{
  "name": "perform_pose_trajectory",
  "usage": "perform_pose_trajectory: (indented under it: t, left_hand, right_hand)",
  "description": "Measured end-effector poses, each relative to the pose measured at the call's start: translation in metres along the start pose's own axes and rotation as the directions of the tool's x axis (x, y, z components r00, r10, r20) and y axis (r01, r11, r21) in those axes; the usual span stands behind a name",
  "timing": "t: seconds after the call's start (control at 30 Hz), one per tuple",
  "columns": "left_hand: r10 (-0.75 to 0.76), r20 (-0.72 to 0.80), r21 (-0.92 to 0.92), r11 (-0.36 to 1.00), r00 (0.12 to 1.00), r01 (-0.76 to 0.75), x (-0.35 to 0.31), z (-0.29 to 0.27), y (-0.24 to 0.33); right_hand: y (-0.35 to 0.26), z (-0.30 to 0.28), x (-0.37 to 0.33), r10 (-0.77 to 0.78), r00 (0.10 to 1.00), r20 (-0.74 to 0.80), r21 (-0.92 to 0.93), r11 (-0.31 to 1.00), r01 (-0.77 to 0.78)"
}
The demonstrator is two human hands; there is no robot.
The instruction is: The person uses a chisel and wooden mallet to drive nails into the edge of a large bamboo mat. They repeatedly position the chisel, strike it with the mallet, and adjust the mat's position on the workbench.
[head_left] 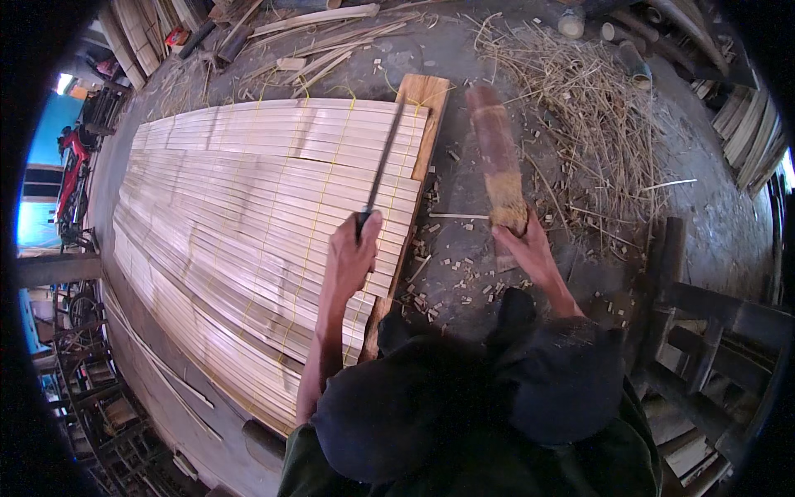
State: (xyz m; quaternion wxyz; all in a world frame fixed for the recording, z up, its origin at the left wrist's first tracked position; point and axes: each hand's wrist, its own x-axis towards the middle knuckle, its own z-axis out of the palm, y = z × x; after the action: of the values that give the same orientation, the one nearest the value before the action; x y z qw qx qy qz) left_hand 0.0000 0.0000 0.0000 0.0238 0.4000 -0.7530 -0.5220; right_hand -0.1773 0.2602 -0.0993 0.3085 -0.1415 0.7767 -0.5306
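Observation:
My left hand (349, 255) is closed round the dark handle of a long, narrow-bladed knife (384, 157), its blade pointing away from me above the right side of a slatted bamboo mat (248, 190). Yellow cords cross the pale slats. Under the mat's right edge lies a wooden plank (434, 124). To the right of the plank, my right hand (537, 255) grips the near end of a reddish-brown wooden club (494, 137), worn and fibrous near my fingers. A thin pale strip (458, 216) lies between the plank and the club.
Small cut bamboo bits (464, 277) are scattered over the floor. A heap of straw-like shavings (580, 108) spreads at the far right. Loose slats (331, 41) lie beyond the mat. A dark wooden frame (704, 323) stands near right, and a red motorcycle (73, 170) at far left.

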Motion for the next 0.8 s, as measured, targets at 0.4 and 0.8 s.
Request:
perform_pose_trajectory:
  t: [0.4,0.8]
  left_hand:
    - [-0.020,0.018,0.129,0.992,1.000,0.018,-0.031,0.023,-0.063]
    - [-0.066,0.018,0.167,0.984,0.998,0.062,-0.038,0.028,-0.076]
  right_hand:
    - [0.049,0.030,-0.020,0.095,0.995,0.009,0.140,0.985,-0.096]
    - [0.046,0.031,-0.022,0.131,0.991,-0.008,0.048,0.990,-0.131]
